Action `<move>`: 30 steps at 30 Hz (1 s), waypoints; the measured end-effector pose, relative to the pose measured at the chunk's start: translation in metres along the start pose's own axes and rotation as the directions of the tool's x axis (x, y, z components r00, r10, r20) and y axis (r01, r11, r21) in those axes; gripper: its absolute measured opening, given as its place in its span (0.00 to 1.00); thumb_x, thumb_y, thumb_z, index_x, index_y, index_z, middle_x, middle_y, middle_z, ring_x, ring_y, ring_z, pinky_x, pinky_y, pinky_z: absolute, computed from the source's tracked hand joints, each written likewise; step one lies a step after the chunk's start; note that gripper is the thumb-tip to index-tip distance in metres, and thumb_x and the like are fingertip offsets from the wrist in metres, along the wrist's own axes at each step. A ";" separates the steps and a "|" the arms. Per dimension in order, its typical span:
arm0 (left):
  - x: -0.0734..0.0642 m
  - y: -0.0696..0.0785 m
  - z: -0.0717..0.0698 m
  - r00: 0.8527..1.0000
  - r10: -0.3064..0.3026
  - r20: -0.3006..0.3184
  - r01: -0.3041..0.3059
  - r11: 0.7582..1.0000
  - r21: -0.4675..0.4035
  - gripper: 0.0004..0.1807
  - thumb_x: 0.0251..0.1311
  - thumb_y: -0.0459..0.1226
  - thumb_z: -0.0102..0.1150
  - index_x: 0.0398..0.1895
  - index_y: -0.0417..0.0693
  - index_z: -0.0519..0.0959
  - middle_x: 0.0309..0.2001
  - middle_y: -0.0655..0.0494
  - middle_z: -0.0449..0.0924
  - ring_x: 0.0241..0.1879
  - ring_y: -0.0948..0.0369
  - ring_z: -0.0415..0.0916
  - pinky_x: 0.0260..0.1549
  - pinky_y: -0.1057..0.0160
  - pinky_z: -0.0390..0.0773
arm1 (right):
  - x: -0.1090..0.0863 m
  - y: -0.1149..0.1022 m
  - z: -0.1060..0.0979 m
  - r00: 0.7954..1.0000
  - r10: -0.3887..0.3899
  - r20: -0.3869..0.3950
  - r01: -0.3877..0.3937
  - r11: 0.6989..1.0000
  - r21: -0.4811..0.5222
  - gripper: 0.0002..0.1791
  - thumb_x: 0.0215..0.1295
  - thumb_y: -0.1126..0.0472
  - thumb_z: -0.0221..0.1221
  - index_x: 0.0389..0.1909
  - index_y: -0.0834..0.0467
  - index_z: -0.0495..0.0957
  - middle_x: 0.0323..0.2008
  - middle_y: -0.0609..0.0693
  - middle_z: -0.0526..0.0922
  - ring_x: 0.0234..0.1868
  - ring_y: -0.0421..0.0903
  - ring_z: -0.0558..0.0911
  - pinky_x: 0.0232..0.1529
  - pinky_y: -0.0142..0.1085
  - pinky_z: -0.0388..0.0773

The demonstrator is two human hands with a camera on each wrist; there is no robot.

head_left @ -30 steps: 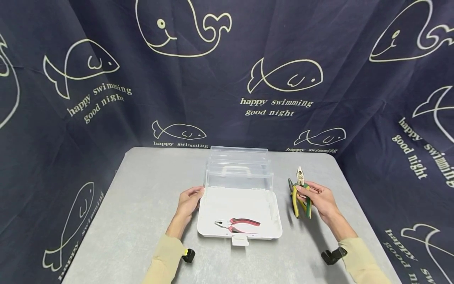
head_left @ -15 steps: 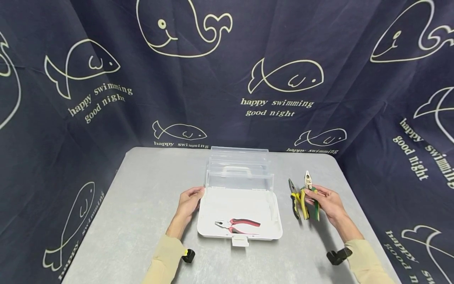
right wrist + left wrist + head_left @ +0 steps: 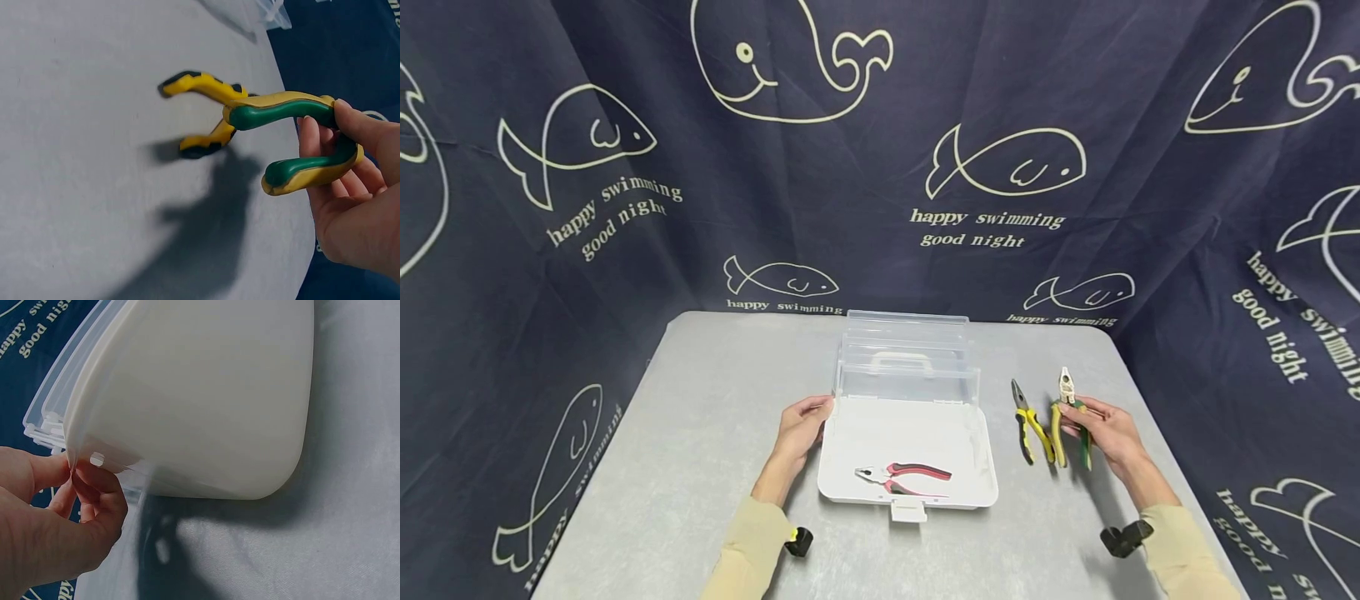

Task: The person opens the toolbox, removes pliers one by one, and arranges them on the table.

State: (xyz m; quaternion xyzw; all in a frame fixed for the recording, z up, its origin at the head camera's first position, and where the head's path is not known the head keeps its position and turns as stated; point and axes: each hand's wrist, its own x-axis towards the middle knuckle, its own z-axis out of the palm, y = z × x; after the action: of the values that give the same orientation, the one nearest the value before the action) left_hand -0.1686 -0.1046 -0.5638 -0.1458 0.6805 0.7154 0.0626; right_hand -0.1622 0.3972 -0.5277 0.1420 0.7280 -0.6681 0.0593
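Note:
A white box (image 3: 895, 433) with a raised clear lid stands mid-table. My left hand (image 3: 800, 429) pinches its rim at the back left corner; the left wrist view shows thumb and fingers meeting on that edge (image 3: 70, 440). Inside the box lie red-and-black pliers (image 3: 887, 477). Right of the box, my right hand (image 3: 1105, 429) holds green-and-yellow pliers (image 3: 1058, 433) by the handles, jaws pointing away from me. In the right wrist view these pliers (image 3: 287, 109) are above the table. Just left of them, yellow-and-black long-nose pliers (image 3: 1028, 425) lie on the table.
The clear lid (image 3: 906, 358) with its white handle leans back behind the box. A white latch (image 3: 908, 509) sticks out at the box's front. Dark printed cloth (image 3: 880, 208) hangs around the grey table (image 3: 722, 367).
My right hand has moved right and slightly toward me with the green-and-yellow pliers, away from the long-nose pliers, which now show fully. The left hand stays at the box.

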 end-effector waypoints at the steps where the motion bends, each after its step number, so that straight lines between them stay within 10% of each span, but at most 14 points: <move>1: 0.000 0.000 0.000 1.000 -0.003 0.000 0.003 1.000 -0.003 0.18 0.71 0.38 0.63 0.56 0.33 0.82 0.36 0.54 0.86 0.30 0.65 0.78 0.25 0.70 0.74 | 0.001 0.002 -0.002 1.000 -0.005 -0.003 0.005 1.000 0.005 0.39 0.68 0.63 0.68 0.70 0.78 0.60 0.34 0.41 0.89 0.34 0.38 0.89 0.40 0.34 0.85; 30: -0.003 0.003 -0.001 1.000 -0.004 -0.001 0.004 1.000 0.011 0.20 0.72 0.41 0.62 0.57 0.34 0.81 0.36 0.56 0.85 0.30 0.66 0.77 0.26 0.68 0.75 | 0.026 0.011 -0.005 0.988 0.094 -0.125 -0.129 0.940 -0.317 0.42 0.69 0.57 0.67 0.72 0.78 0.59 0.29 0.41 0.87 0.28 0.34 0.85 0.34 0.32 0.84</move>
State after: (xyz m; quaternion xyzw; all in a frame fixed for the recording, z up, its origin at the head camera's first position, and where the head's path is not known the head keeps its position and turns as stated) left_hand -0.1666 -0.1052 -0.5596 -0.1469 0.6842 0.7114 0.0646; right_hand -0.1833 0.4066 -0.5449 0.2074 0.8208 -0.5262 0.0800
